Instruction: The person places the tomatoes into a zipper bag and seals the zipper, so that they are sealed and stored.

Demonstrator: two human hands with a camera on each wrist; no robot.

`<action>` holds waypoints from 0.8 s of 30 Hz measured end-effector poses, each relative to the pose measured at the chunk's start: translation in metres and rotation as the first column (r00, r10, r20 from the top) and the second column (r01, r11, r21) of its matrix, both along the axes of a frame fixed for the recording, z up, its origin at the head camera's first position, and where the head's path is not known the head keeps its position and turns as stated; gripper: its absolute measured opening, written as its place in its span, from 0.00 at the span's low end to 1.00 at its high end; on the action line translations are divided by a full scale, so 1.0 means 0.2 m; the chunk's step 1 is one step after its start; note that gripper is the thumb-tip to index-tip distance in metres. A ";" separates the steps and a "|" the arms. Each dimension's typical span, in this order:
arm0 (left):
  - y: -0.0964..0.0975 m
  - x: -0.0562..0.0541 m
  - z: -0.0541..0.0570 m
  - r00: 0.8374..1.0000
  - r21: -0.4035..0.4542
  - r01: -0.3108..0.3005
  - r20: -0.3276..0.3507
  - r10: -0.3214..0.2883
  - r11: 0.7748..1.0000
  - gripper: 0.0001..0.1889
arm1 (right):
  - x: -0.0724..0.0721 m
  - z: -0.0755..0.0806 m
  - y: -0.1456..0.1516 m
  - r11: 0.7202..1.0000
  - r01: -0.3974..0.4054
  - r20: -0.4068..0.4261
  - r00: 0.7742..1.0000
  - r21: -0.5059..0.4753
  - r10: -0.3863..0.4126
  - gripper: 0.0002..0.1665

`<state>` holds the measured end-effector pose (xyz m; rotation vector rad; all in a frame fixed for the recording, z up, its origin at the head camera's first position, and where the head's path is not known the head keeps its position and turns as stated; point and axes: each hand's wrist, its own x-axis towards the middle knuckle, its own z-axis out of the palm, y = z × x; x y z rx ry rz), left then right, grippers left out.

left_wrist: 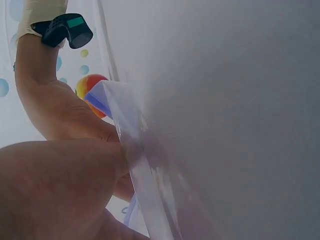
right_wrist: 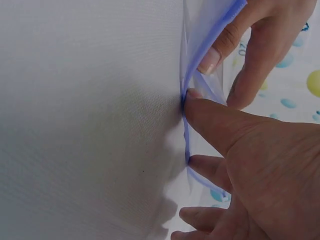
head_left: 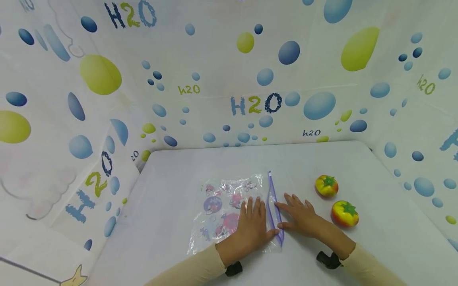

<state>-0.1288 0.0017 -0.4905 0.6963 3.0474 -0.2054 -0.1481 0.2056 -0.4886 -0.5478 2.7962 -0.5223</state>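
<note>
A clear plastic zip bag (head_left: 212, 204) with pink and purple printed pictures lies flat on the table, its purple-edged mouth (head_left: 270, 186) turned to the right and slightly parted. My left hand (head_left: 248, 230) rests on the bag with straight fingers, its thumb reaching the purple edge. On the other side of the mouth, my right hand (head_left: 302, 216) spreads its fingers. In the right wrist view, the right thumb (right_wrist: 210, 112) and a fingertip touch the purple strip (right_wrist: 215, 37). The left wrist view shows the bag (left_wrist: 150, 195) edge-on, with part of the left hand hidden.
Two yellow-and-red toy fruits with green leafy tops, a farther fruit (head_left: 326, 186) and a nearer fruit (head_left: 344, 214), sit right of the right hand. The white table (head_left: 168, 182) meets a patterned cloth wall (head_left: 214, 103) behind. Each wrist wears a black camera (head_left: 328, 260).
</note>
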 end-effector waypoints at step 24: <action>-0.21 0.05 0.02 0.993 0.147 -0.119 0.007 0.119 0.982 0.58 | -0.02 0.05 -0.02 1.000 -0.021 0.015 1.000 0.017 0.021 0.44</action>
